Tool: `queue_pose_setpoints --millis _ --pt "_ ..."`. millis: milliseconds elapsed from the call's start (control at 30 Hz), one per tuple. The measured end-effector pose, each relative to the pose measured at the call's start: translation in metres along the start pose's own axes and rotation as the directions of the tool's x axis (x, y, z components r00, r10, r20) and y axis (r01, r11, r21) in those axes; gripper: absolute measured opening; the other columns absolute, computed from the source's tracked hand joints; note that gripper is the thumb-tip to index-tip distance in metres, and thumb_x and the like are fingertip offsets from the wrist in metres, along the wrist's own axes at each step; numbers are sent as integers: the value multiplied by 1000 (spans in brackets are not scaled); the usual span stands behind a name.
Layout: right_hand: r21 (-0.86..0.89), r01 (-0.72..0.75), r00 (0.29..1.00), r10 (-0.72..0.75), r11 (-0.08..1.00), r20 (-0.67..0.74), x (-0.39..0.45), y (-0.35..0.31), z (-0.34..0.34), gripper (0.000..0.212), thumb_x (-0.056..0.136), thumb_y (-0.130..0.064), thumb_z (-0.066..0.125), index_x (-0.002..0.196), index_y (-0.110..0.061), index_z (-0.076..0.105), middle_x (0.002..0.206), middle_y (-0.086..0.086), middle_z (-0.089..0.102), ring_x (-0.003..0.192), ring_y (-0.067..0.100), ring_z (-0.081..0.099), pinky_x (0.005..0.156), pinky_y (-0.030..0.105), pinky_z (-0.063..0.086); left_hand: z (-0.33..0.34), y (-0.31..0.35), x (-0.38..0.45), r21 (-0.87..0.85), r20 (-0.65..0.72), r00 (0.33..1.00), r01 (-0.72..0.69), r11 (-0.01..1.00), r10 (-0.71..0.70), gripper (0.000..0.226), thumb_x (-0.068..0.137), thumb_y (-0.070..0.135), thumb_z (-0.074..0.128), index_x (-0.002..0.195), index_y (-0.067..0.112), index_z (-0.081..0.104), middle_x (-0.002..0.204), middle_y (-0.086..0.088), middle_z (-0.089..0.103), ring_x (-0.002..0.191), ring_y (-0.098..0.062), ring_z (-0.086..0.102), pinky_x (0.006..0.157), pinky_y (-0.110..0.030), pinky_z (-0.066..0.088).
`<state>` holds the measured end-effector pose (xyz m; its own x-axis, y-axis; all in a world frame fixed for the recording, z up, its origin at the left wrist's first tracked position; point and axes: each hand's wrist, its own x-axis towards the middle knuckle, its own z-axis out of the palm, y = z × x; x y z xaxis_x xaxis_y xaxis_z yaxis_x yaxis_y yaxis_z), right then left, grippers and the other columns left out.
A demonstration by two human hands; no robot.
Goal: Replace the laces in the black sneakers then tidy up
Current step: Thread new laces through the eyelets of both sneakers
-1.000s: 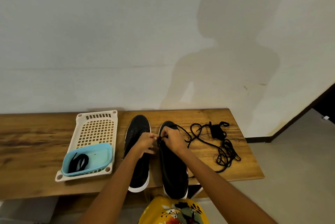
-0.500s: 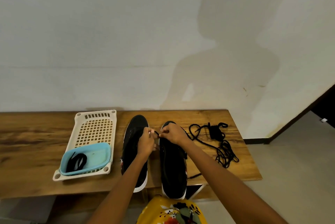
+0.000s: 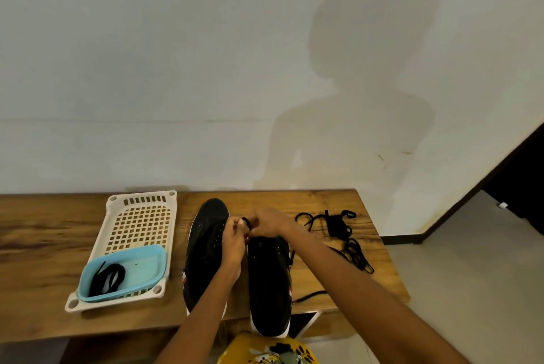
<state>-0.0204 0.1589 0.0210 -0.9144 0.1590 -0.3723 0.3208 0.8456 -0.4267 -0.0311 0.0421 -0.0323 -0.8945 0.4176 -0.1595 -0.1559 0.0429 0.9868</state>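
- Sneakers sit side by side on the bench, the right sneaker (image 3: 269, 284) under our hands and the left sneaker (image 3: 206, 248) just beside it, toes away, so the eyelets face us.
- Our left hand (image 3: 234, 238) and right hand (image 3: 269, 223) each pinch the black lace (image 3: 246, 220), likely threading it.
- Soft corded laces (image 3: 341, 231) lie tangled right of our hands.
- Left of them, a rigid lattice basket (image 3: 138, 216) carries a smooth blue tray (image 3: 141, 263).

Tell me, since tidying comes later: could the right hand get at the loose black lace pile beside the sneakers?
Probably yes: the loose black lace pile lies uncovered on the wooden bench, though the right hand is pinching a lace.
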Motion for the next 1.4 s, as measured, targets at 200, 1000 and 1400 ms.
queue_pose_setpoints --millis 200,1000,1400 --pt "255 21 968 44 967 -248 -10 -11 -2 25 94 -24 56 71 -16 62 65 -1 57 59 12 52 62 26 44 -4 1 4 -7 148 985 91 996 -89 25 102 33 32 106 20 52 101 1 63 93 -10 61 82 -25 49" --pt "398 17 979 65 917 -191 -26 -10 -22 16 91 -11 59 79 -2 65 80 19 70 57 12 62 62 20 51 18 85 15 -17 -131 983 -131 991 128 16 90 23 60 100 14 68 82 4 66 78 -5 61 68 -15 49" --pt "637 209 929 52 742 -366 -30 -22 -74 20 87 -17 68 98 0 70 77 5 67 65 11 64 72 23 58 4 23 -1 -487 -166 949 158 859 -268 26 91 -7 44 113 2 57 95 -11 61 85 -19 60 77 -27 50"
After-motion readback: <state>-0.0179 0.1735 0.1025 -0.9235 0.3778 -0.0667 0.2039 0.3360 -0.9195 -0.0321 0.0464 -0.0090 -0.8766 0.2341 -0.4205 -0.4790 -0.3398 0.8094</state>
